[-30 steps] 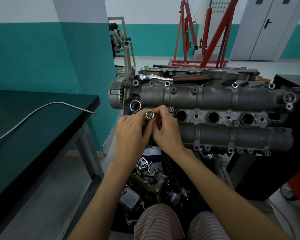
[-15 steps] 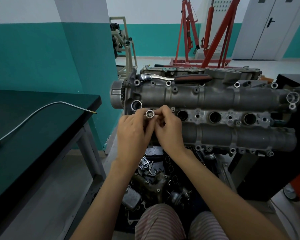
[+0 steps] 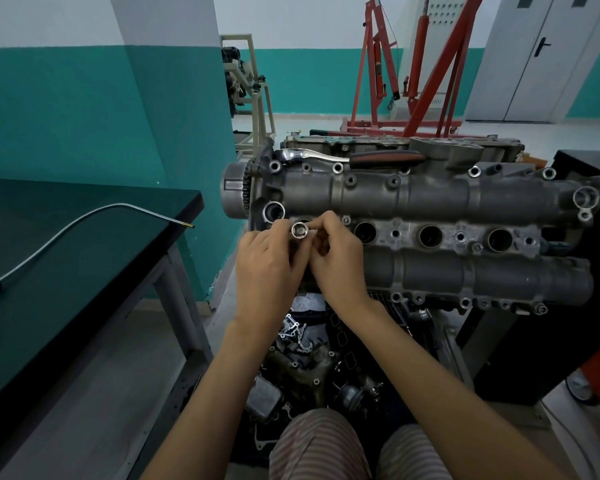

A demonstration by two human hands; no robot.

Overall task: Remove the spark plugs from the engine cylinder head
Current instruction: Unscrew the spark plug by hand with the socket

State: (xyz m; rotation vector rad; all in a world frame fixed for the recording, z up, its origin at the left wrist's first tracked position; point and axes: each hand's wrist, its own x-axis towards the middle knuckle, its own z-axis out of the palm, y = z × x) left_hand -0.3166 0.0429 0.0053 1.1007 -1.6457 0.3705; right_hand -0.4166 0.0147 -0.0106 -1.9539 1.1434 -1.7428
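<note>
The grey engine cylinder head (image 3: 430,199) lies lengthwise in front of me, with a row of round spark plug wells (image 3: 430,235) along its middle. Over the leftmost well, my left hand (image 3: 267,265) and my right hand (image 3: 336,261) both pinch a shiny spark plug socket (image 3: 299,230). Its open square drive end faces me. The lower part of the socket and the well under it are hidden by my fingers. No spark plug is visible.
A ratchet wrench (image 3: 347,156) with a red-black handle lies on the head's far edge. A dark workbench (image 3: 84,237) stands at the left with a bent metal rod (image 3: 84,220) on it. Loose engine parts (image 3: 302,368) lie on the floor below. A red engine hoist (image 3: 413,71) stands behind.
Both hands stay on the socket at the leftmost well; fingers shift slightly, as if turning it. The view has barely moved.
</note>
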